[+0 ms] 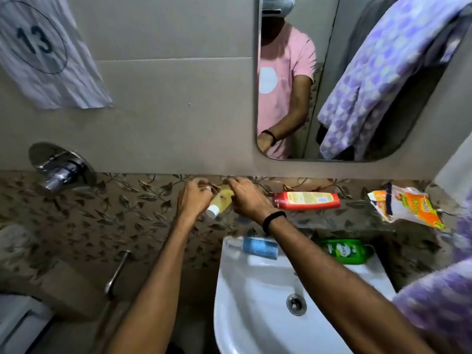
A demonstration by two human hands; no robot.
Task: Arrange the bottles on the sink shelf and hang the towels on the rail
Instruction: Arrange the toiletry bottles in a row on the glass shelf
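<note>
A small yellow bottle [221, 203] with a white cap lies tilted against the wall, cap down and left. My left hand [194, 198] closes around its left side, and my right hand [245, 198] grips its upper right end. A red bottle [306, 200] lies on its side to the right. On the back rim of the white sink [255, 302] lie a blue bottle [259, 247] and a green bottle [344, 251], both on their sides. A purple patterned towel [434, 302] drapes at my right. The mirror reflects another purple towel [370, 83] hanging.
An orange and white pouch [406, 206] lies at the far right. A chrome mixer valve [60, 168] juts from the wall at left, a metal handle [118, 272] below it. A striped cloth marked 13 [43, 52] hangs top left. The mirror [332, 139] is above the sink.
</note>
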